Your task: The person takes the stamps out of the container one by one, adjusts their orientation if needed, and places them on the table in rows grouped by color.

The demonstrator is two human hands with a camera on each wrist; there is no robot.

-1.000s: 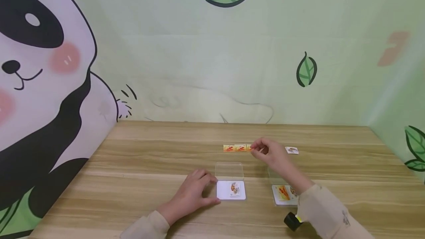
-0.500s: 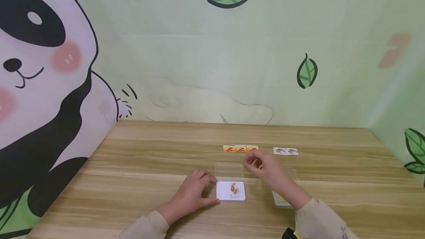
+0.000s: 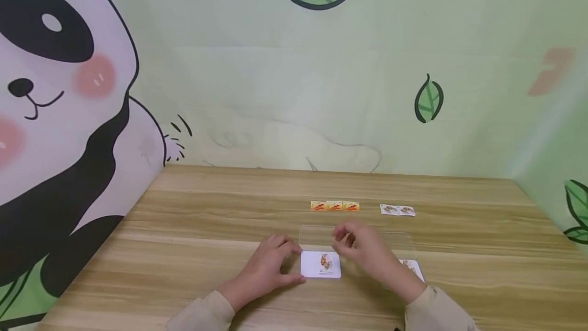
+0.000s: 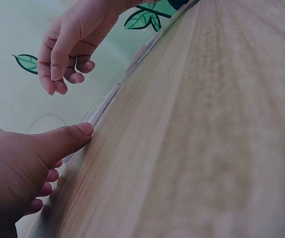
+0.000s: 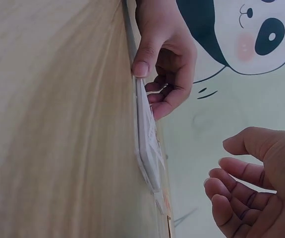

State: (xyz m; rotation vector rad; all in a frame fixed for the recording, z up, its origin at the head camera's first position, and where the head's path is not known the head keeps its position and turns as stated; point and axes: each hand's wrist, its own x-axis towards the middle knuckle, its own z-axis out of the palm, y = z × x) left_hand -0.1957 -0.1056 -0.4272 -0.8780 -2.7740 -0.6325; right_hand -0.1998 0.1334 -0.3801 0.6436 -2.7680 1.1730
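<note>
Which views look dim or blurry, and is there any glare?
Head view: bright, with a pale diagonal streak, perhaps glare, on the green leaf-printed backdrop; left wrist: dimmer, the nearest brown wood-grain tabletop blurred; right wrist: also dim, tabletop soft at left.

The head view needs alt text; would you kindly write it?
A person's left grip holds the left edge of an open clear-lidded case bearing a small picture card; the right grip hovers nearby. A second case is partly hidden by the right arm; three yellow cards and two white ones lie farther back on the wooden table.
</note>
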